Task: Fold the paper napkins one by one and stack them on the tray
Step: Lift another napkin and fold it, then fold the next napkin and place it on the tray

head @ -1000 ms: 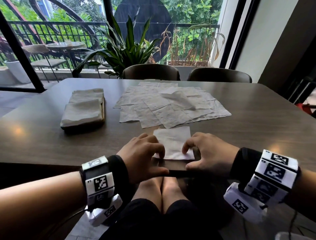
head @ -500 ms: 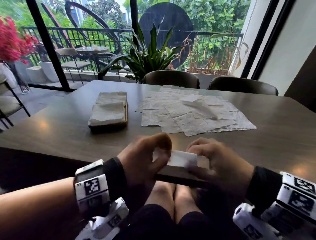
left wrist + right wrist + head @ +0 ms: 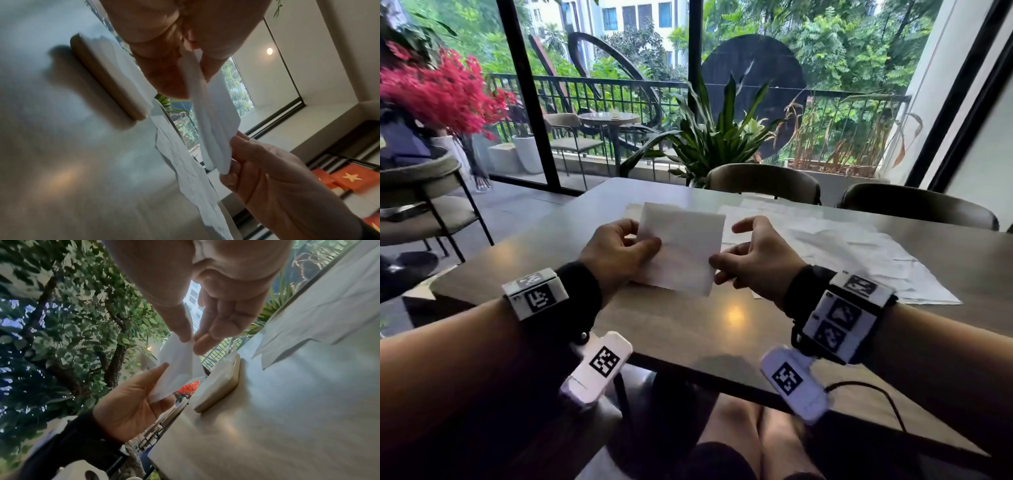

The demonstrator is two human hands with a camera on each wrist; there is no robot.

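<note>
One folded napkin [image 3: 681,248] is up in the air between my hands, clear of the table [image 3: 705,329] and tilted toward the head camera. My left hand [image 3: 619,253] pinches its left edge between thumb and fingers, and my right hand [image 3: 758,260] pinches the lower right corner with thumb and forefinger while its other fingers stay loosely spread. The wrist views show the paper doubled over into several layers, so I judge the folding of this piece finished or nearly so; what it needs now is to go onto the stack. That stack sits on the tray [image 3: 107,81], which lies on the table just past my left hand; in the head view the raised napkin hides most of it. Several folded napkins [image 3: 218,378] are already piled there, though I cannot count them from these angles. Off to my right, many flat napkins [image 3: 859,253] lie spread in overlapping sheets on the tabletop, none of them folded. My reading is that the job is partly done, with a good share of sheets left to fold and stack one at a time.
</note>
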